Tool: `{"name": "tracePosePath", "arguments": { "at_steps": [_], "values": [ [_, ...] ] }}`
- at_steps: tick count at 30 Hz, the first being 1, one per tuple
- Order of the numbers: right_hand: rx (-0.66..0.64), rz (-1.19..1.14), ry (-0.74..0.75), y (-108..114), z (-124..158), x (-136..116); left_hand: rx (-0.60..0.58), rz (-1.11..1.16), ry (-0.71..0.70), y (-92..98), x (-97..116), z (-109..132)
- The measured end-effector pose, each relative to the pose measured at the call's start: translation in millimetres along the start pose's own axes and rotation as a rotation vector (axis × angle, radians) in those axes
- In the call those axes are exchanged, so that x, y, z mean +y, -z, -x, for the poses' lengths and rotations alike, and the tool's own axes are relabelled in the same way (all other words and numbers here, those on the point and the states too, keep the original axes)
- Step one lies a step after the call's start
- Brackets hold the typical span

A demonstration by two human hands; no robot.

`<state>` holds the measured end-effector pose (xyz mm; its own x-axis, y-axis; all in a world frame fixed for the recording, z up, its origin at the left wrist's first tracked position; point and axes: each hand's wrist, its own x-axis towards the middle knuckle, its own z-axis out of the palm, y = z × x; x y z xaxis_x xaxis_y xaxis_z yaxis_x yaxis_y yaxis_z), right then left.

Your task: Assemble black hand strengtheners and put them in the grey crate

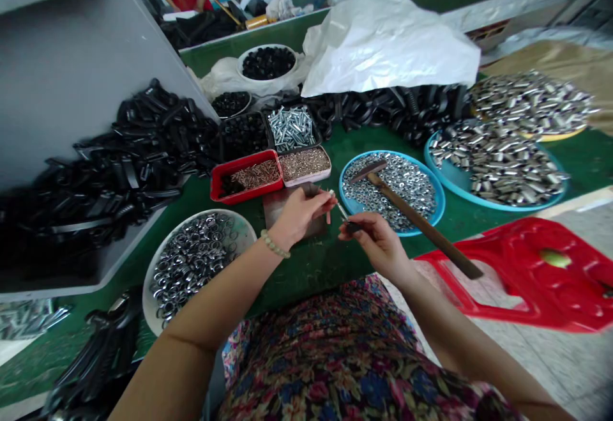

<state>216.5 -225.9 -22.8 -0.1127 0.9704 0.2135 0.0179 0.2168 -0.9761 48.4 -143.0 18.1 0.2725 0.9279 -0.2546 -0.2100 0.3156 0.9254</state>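
Note:
Above the green tabletop my two hands are close together. My right hand [376, 239] pinches a small black part [353, 227], from which a thin silver rod [341, 211], like a bolt, points up and left. At the rod's upper end are the closed fingertips of my left hand [301, 213]; whatever they pinch is too small to make out. Beneath the left hand lies a flat metal plate [274, 209]. Just right of my hands, a hammer [416, 216] rests across a blue tray [345, 199] of small silver nuts.
A white bowl [149, 309] of metal rings stands left. Behind my hands are a red box [218, 197] and a pale box [306, 179] of small fasteners. A grey bin [86, 44] holds black handles. Another blue tray [443, 172] holds metal sleeves; a red stool [517, 248] stands right.

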Motion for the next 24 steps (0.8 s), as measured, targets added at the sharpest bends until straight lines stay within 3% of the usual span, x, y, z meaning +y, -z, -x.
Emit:
{"name": "tracePosePath", "arguments": {
  "at_steps": [3, 6, 9, 13, 15, 20, 22, 24],
  "values": [
    [-0.154, 0.007, -0.011, -19.2, -5.9, 0.2, 0.110, 0.252, 0.086, 23.7, 0.9, 30.6],
    [-0.244, 0.017, -0.003, -35.6, -12.7, -2.1, 0.092, 0.343, 0.120, 43.3, -1.4, 49.8],
    [-0.326, 0.088, 0.028, -42.5, -19.3, -12.1, 0.052, 0.307, 0.136, 61.5, -1.8, 59.4],
    [-0.507, 0.247, 0.027, -46.4, -24.5, -25.5, -0.032, 0.050, 0.213, 82.1, 5.1, 67.3],
    [-0.507, 0.147, -0.027, -53.7, -25.0, -24.7, -0.091, -0.062, 0.177, 88.5, 11.7, 71.7],
    [-0.306, -0.350, -0.221, -78.1, -23.2, -14.1, -0.086, -0.367, -0.225, 93.2, 30.4, 86.0],
    [-0.306, -0.313, -0.191, -78.7, -22.8, -14.0, -0.086, -0.442, -0.242, 94.7, 34.8, 90.9],
    [-0.380, -0.121, -0.075, -72.9, -23.0, -15.4, -0.113, -0.483, -0.160, 97.8, 36.6, 93.1]
  ]
}}
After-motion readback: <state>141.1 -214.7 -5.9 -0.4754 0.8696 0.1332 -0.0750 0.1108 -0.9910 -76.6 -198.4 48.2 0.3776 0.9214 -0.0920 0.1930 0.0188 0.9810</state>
